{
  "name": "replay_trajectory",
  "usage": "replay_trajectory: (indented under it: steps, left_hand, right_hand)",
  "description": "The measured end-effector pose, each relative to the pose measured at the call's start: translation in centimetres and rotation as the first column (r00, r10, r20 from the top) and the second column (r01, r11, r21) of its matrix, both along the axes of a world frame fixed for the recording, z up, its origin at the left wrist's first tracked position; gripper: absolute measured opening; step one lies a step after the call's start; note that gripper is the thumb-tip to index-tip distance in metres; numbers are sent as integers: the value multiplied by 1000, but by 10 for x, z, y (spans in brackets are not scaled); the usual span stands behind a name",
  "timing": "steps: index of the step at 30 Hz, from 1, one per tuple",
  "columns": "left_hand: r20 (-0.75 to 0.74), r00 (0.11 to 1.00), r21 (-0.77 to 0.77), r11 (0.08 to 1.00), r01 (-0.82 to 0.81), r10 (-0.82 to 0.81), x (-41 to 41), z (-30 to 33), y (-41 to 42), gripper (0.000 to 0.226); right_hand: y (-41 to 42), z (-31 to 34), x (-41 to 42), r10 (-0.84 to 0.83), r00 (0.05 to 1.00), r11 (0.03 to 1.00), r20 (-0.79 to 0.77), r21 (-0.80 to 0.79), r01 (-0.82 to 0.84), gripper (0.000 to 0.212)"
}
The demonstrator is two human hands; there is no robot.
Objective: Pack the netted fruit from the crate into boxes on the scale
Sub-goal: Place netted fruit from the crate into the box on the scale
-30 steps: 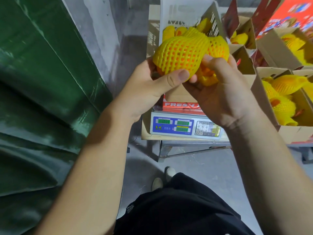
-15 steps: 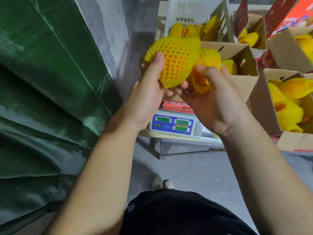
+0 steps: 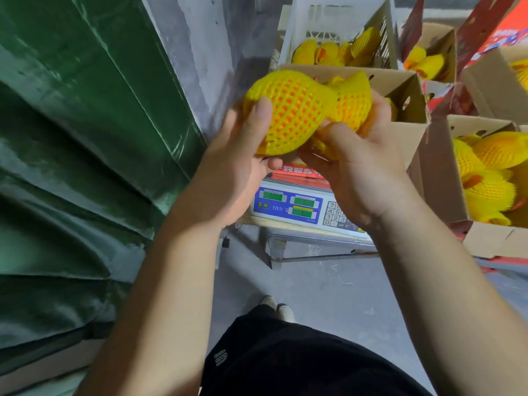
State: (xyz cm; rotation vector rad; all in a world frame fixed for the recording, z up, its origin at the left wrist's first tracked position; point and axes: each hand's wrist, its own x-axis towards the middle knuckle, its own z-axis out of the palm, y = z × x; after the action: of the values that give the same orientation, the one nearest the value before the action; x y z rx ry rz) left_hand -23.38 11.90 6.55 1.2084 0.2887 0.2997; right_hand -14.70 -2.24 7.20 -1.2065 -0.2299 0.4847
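Both grips are being kept closed on fruit: the left hand [image 3: 228, 167] is wrapped around a large netted fruit [image 3: 288, 115], thumb pressed on its near face, while the right hand [image 3: 360, 170] is clamped on a second netted fruit [image 3: 353, 107], the two being held touching each other in the air. They are being held just above the open cardboard box [image 3: 411, 132] that is sitting on the scale [image 3: 288, 207], in front of the white crate [image 3: 337, 27], where more netted fruit is lying. The placing step is judged to be in hand. To do it well, each fruit should be lowered into a free spot in the box rather than dropped, the foam netting being kept pulled over the fruit so nothing is bruised, and the green readouts being watched. Filled boxes [image 3: 485, 178] are standing to the right.
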Motion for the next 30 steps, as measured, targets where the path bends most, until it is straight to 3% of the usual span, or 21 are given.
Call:
replay_trajectory:
  steps: [2,4,12,18,22,25,27,30]
  left_hand:
    - [22,999,18,999,40,-40,-3,3,-3,102]
    - [53,996,-28,997,72,-70,-3,8,-5,120]
    - [54,977,-162,964,211,-205,-13,5,13,91]
    - [21,1000,-12,1000,20,-19,-10,-5,12,43]
    - [37,996,29,996,-86,85,-11,-7,12,59]
    - [12,987,167,973,-158,158,-12,-7,14,72]
    - [4,979,276,941,-197,203,-11,-8,14,77]
    - [46,963,371,890,-264,267,-11,-8,13,65]
  right_hand:
    - [0,3,0,-6,991,998,136,-56,14,61]
    - [1,4,0,6,975,995,224,-100,17,64]
    - [10,1,9,20,945,958,325,-276,75,73]
    - [14,-3,11,24,947,940,319,-329,87,74]
    - [12,-1,7,-12,945,944,328,-307,119,76]
    - [11,-1,1,-39,953,967,301,-229,112,78]
    - [12,0,-4,-28,958,975,284,-203,89,89]
    - [12,1,-10,18,945,972,327,-228,61,111]
